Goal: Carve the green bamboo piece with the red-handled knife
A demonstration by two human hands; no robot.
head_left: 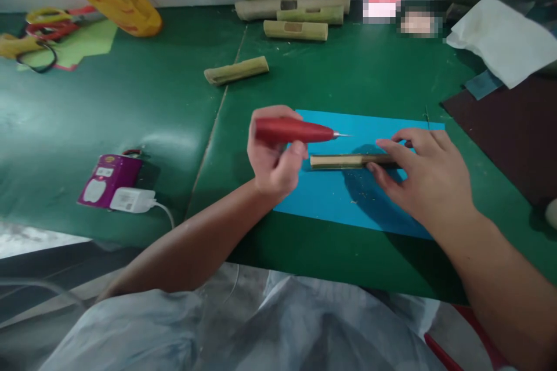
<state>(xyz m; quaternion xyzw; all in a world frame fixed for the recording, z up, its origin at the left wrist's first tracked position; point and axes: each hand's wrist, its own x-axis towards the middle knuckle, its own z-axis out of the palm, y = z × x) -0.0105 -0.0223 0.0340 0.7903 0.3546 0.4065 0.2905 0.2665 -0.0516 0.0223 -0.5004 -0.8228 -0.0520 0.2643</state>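
Note:
My left hand (278,156) is closed round the thick red handle of an awl-like tool (296,130), held above the paper. Its thin metal tip points right. Below the tip, a narrow split bamboo piece (337,162) lies across a blue sheet (322,197), its pale face upward at the left part. The thumb and fingers of my right hand (429,171) are around the bamboo's right end, which the hand partly hides. A small dark bit shows between the right fingers; I cannot tell what it is.
Several cut bamboo tubes (296,31) lie at the back wall, and another tube (237,71) rests nearer. A purple box (107,179) with a white charger (133,200) is at left. Scissors (52,23) and a yellow-red bottle (122,3) stand behind. White tissue (500,40) lies right.

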